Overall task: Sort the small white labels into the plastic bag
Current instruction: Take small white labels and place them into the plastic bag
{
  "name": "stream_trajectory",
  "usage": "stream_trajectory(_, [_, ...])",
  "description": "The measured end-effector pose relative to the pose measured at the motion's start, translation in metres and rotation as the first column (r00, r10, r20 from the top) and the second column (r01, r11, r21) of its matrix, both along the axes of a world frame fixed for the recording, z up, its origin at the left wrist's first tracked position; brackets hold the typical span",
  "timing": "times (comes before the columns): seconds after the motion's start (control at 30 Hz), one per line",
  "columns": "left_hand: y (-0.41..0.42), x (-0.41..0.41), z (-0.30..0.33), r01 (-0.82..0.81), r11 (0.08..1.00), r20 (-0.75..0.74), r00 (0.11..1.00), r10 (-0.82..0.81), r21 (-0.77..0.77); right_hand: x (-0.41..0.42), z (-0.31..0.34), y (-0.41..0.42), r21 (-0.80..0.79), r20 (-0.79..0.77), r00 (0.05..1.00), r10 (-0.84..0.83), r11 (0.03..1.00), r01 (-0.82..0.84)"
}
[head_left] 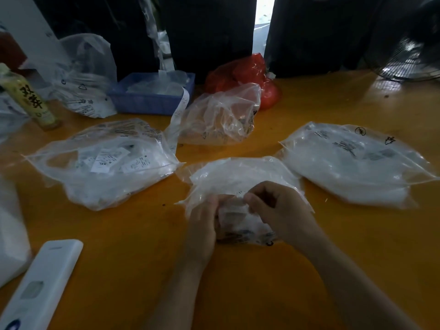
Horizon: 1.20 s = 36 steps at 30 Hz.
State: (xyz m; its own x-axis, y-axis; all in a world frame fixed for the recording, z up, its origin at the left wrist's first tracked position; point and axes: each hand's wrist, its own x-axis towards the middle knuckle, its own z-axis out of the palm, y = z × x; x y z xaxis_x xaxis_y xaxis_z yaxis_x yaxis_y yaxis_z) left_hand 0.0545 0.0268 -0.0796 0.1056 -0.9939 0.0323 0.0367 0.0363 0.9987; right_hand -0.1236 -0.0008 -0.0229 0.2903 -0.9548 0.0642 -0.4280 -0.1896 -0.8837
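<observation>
Both the left hand (202,222) and the right hand (276,210) pinch the near plastic bag (238,177) at its mouth, fingers clamped on film (presumably holding it open for loading), white labels (232,214) bunched between them on the worktop (133,222).

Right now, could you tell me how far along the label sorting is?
Done: the left bag and right bag already hold white labels. In hand: left hand and right hand grip the middle bag. Left: cannot tell.
</observation>
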Motion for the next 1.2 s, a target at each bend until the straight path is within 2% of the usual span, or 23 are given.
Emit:
stream_trajectory(0.07, [-0.002, 0.002, 0.0, -0.028, 0.991, 0.252, 0.966, 0.06, -0.128, 0.005, -0.005, -0.003, -0.048, -0.085, 0.996, -0.041, 0.998, 0.037])
stream_trajectory(0.1, [-0.003, 0.001, 0.0, -0.031, 0.988, 0.263, 0.962, 0.07, -0.15, 0.006, -0.008, -0.005, -0.049, -0.086, 0.991, -0.105, 0.994, 0.101])
stream_trajectory(0.17, [-0.002, 0.0, -0.001, -0.043, 0.99, 0.186, 0.98, 0.068, -0.137, 0.005, -0.012, -0.007, 0.009, -0.08, 0.967, -0.243, 0.97, 0.245])
stream_trajectory(0.23, [0.0, 0.001, 0.003, -0.039, 0.987, 0.139, 0.988, 0.061, -0.154, 0.003, -0.015, -0.008, 0.112, -0.12, 0.96, -0.253, 0.957, 0.267])
stream_trajectory(0.33, [0.0, 0.003, 0.005, -0.022, 0.982, 0.17, 0.984, 0.055, -0.188, -0.001, -0.017, -0.008, 0.266, -0.114, 0.989, -0.1, 0.956, 0.127])
stream_trajectory(0.4, [0.0, 0.005, 0.004, -0.029, 0.981, 0.157, 0.986, 0.06, -0.191, -0.001, -0.019, -0.01, 0.341, -0.004, 0.999, -0.039, 0.939, 0.038])
stream_trajectory(0.47, [0.001, 0.004, 0.003, -0.03, 0.983, 0.088, 0.995, 0.047, -0.181, -0.003, -0.019, -0.011, 0.349, 0.107, 0.992, -0.063, 0.937, 0.022])
stream_trajectory(0.57, [0.001, 0.004, 0.004, -0.021, 0.992, -0.142, 0.99, 0.003, -0.126, -0.011, -0.019, -0.009, 0.307, 0.228, 0.961, -0.158, 0.948, 0.084])
stream_trajectory(0.6, [0.0, 0.004, 0.003, -0.029, 0.993, -0.169, 0.986, 0.01, -0.115, -0.013, -0.019, -0.008, 0.314, 0.267, 0.946, -0.185, 0.945, 0.096])
stream_trajectory(0.73, [-0.005, 0.008, -0.002, -0.075, 0.992, -0.116, 0.991, 0.063, -0.1, -0.018, -0.023, -0.001, 0.363, 0.324, 0.923, -0.205, 0.928, 0.079])
stream_trajectory(0.83, [-0.007, 0.009, -0.005, -0.078, 0.995, -0.18, 0.981, 0.067, -0.055, -0.02, -0.02, 0.007, 0.318, 0.322, 0.931, -0.173, 0.946, 0.065])
stream_trajectory(1.03, [-0.005, 0.006, -0.004, -0.045, 0.997, -0.253, 0.967, 0.029, -0.059, -0.019, -0.009, 0.026, 0.114, 0.285, 0.944, -0.165, 0.984, 0.138])
stream_trajectory(1.13, [-0.002, 0.005, 0.0, -0.052, 0.997, -0.179, 0.983, 0.04, -0.063, -0.015, -0.006, 0.025, 0.038, 0.299, 0.939, -0.173, 0.985, 0.169])
stream_trajectory(1.2, [0.0, 0.003, 0.005, -0.06, 0.997, -0.184, 0.982, 0.051, -0.042, -0.013, -0.003, 0.022, -0.008, 0.313, 0.932, -0.181, 0.981, 0.193])
